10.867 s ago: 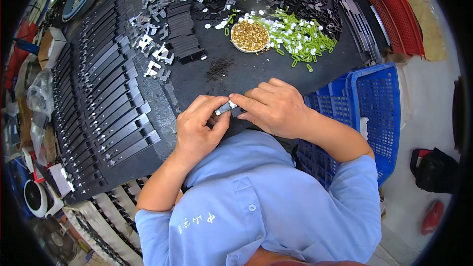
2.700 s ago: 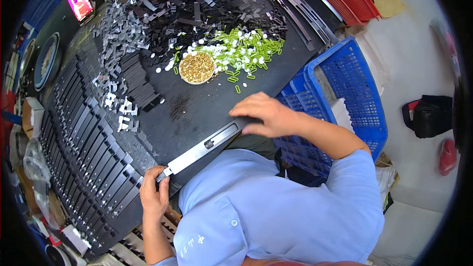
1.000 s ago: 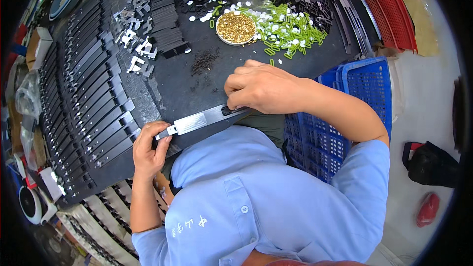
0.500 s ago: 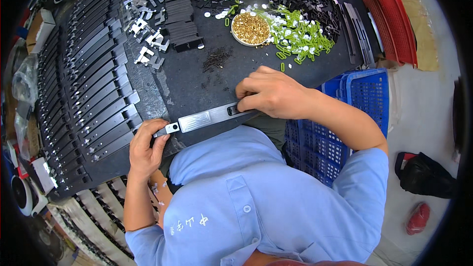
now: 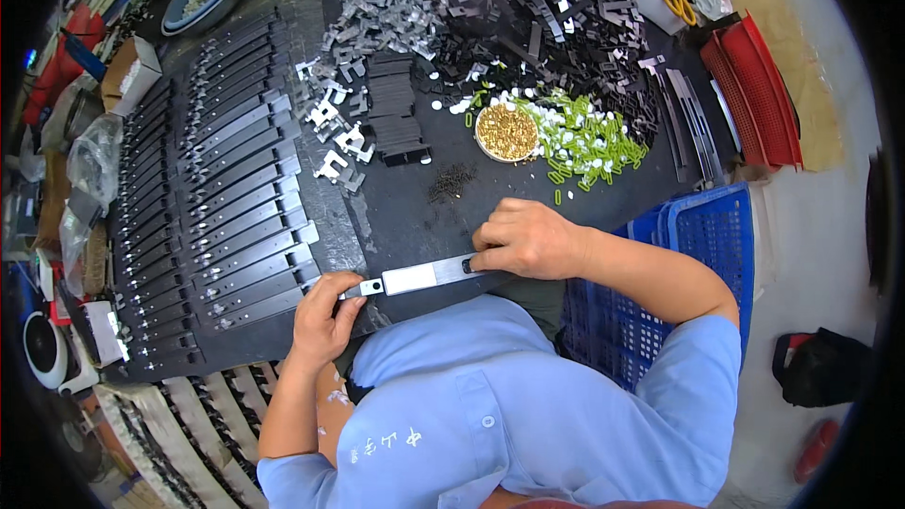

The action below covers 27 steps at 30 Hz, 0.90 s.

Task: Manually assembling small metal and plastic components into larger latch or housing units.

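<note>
Silver strip (image 5: 411,278) was at table's (image 5: 396,212) near edge, end pinched by left hand (image 5: 322,318). Right hand (image 5: 530,239) fingers bunched at other end; couldn't tell grip. Seemed unfinished. Dark strips (image 5: 247,228) in rows looked done; green loops (image 5: 617,149) lay loose.

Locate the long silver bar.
In the head view, the silver bar is just below centre, by the near edge of the black table, between the left hand and right hand.
</note>
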Each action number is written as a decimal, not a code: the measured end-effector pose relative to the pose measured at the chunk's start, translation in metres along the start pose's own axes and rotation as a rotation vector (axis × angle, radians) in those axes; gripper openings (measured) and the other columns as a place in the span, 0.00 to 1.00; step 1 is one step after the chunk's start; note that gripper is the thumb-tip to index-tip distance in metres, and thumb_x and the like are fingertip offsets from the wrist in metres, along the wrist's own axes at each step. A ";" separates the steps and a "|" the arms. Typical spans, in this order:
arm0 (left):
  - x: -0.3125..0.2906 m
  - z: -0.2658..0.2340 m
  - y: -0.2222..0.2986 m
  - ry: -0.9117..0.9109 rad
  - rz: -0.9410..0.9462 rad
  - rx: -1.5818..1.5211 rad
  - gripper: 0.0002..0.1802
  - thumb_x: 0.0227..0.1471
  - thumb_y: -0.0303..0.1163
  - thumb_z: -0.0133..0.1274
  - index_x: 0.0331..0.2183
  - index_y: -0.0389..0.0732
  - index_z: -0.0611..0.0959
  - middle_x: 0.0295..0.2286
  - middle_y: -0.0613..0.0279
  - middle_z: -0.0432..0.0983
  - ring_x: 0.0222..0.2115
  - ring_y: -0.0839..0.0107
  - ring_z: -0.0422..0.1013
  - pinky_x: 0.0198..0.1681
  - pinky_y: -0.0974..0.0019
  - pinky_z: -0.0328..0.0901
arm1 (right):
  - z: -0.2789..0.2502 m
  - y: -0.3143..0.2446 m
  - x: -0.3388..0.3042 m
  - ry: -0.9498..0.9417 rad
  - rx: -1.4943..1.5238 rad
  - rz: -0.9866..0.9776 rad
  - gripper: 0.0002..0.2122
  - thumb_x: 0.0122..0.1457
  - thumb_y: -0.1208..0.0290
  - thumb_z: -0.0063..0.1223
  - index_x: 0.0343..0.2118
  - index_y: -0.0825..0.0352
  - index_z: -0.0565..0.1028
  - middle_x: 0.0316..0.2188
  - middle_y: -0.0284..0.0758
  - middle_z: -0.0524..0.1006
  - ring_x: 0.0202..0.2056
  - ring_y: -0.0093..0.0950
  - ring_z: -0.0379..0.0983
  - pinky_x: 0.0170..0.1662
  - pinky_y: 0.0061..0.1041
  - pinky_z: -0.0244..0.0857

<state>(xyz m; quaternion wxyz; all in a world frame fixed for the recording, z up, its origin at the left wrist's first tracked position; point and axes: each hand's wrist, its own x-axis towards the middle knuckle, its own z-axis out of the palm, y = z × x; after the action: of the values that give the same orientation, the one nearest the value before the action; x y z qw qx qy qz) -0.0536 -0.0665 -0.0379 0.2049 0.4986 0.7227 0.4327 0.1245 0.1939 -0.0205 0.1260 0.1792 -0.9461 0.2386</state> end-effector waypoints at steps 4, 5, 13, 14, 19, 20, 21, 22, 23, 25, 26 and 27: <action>-0.002 0.001 0.005 0.022 -0.001 0.009 0.11 0.43 0.20 0.55 0.34 0.35 0.76 0.30 0.52 0.74 0.31 0.58 0.72 0.34 0.65 0.66 | -0.005 -0.004 -0.003 -0.031 -0.026 0.013 0.07 0.45 0.71 0.49 0.28 0.57 0.76 0.24 0.27 0.68 0.26 0.24 0.67 0.33 0.24 0.59; -0.003 0.001 0.007 0.021 -0.005 0.009 0.11 0.43 0.20 0.55 0.34 0.35 0.76 0.30 0.52 0.74 0.31 0.58 0.72 0.34 0.65 0.66 | -0.006 -0.005 -0.005 -0.035 -0.046 0.005 0.07 0.45 0.71 0.48 0.29 0.57 0.76 0.25 0.27 0.68 0.26 0.24 0.67 0.33 0.23 0.58; -0.008 -0.005 0.011 0.023 -0.054 0.059 0.10 0.45 0.22 0.55 0.34 0.35 0.76 0.31 0.52 0.75 0.32 0.60 0.72 0.35 0.67 0.66 | -0.011 -0.002 -0.003 -0.092 -0.071 -0.035 0.09 0.45 0.70 0.49 0.31 0.60 0.76 0.29 0.29 0.71 0.28 0.26 0.68 0.33 0.25 0.59; -0.010 -0.006 0.011 0.022 -0.108 0.042 0.10 0.45 0.22 0.54 0.34 0.34 0.76 0.31 0.53 0.75 0.32 0.61 0.72 0.36 0.67 0.66 | -0.009 -0.001 -0.005 -0.090 -0.040 -0.006 0.09 0.45 0.70 0.49 0.31 0.60 0.76 0.30 0.29 0.71 0.28 0.26 0.68 0.33 0.25 0.59; -0.011 -0.001 -0.003 0.054 -0.058 -0.009 0.10 0.45 0.21 0.54 0.34 0.34 0.76 0.31 0.53 0.75 0.32 0.61 0.72 0.36 0.67 0.66 | 0.000 0.000 -0.014 0.045 0.089 0.110 0.08 0.45 0.73 0.51 0.31 0.61 0.76 0.30 0.29 0.73 0.28 0.26 0.70 0.31 0.24 0.61; -0.011 0.000 -0.003 0.055 -0.053 -0.015 0.10 0.45 0.21 0.54 0.34 0.34 0.76 0.30 0.54 0.75 0.32 0.61 0.72 0.37 0.67 0.66 | 0.000 0.000 -0.015 0.042 0.092 0.113 0.08 0.45 0.73 0.51 0.31 0.61 0.76 0.30 0.29 0.73 0.28 0.26 0.70 0.31 0.24 0.61; -0.012 0.000 -0.004 0.055 -0.056 -0.016 0.10 0.45 0.21 0.54 0.34 0.34 0.76 0.30 0.54 0.75 0.32 0.61 0.72 0.37 0.67 0.66 | -0.001 0.000 -0.015 0.039 0.094 0.112 0.09 0.45 0.74 0.51 0.31 0.61 0.77 0.30 0.29 0.73 0.28 0.26 0.70 0.31 0.24 0.62; -0.014 0.001 -0.004 0.059 -0.050 -0.022 0.10 0.45 0.21 0.54 0.34 0.34 0.76 0.30 0.54 0.75 0.32 0.61 0.72 0.37 0.67 0.66 | -0.002 0.000 -0.014 0.036 0.095 0.111 0.09 0.45 0.74 0.51 0.31 0.61 0.77 0.30 0.28 0.74 0.28 0.25 0.70 0.30 0.24 0.62; -0.014 0.001 -0.005 0.063 -0.044 -0.028 0.10 0.45 0.21 0.54 0.34 0.34 0.76 0.30 0.54 0.75 0.32 0.62 0.72 0.37 0.67 0.66 | -0.003 -0.001 -0.013 0.036 0.096 0.110 0.09 0.45 0.74 0.51 0.31 0.61 0.77 0.30 0.28 0.74 0.28 0.25 0.70 0.30 0.24 0.62; -0.015 0.001 -0.005 0.061 -0.039 -0.029 0.10 0.45 0.21 0.54 0.34 0.34 0.76 0.30 0.54 0.75 0.32 0.62 0.72 0.37 0.67 0.66 | -0.004 -0.004 -0.009 -0.028 0.053 0.067 0.09 0.45 0.73 0.51 0.32 0.61 0.76 0.31 0.29 0.73 0.29 0.26 0.70 0.33 0.26 0.63; -0.015 0.001 -0.005 0.060 -0.033 -0.029 0.10 0.45 0.21 0.54 0.34 0.34 0.76 0.30 0.54 0.75 0.32 0.62 0.72 0.36 0.67 0.66 | -0.004 -0.004 -0.007 -0.029 0.053 0.067 0.09 0.45 0.73 0.51 0.32 0.61 0.76 0.31 0.29 0.73 0.29 0.26 0.70 0.33 0.26 0.63; -0.015 0.001 -0.004 0.060 -0.034 -0.029 0.10 0.45 0.21 0.54 0.34 0.34 0.76 0.30 0.54 0.75 0.32 0.62 0.72 0.36 0.67 0.66 | -0.003 -0.005 -0.004 -0.017 0.016 0.031 0.08 0.44 0.72 0.51 0.30 0.60 0.76 0.30 0.28 0.72 0.30 0.25 0.69 0.35 0.26 0.61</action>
<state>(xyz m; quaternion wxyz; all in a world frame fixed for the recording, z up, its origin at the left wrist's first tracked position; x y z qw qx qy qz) -0.0486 -0.0803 -0.0442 0.1974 0.4701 0.7305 0.4543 0.1303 0.1919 -0.0172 0.1128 0.1674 -0.9479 0.2466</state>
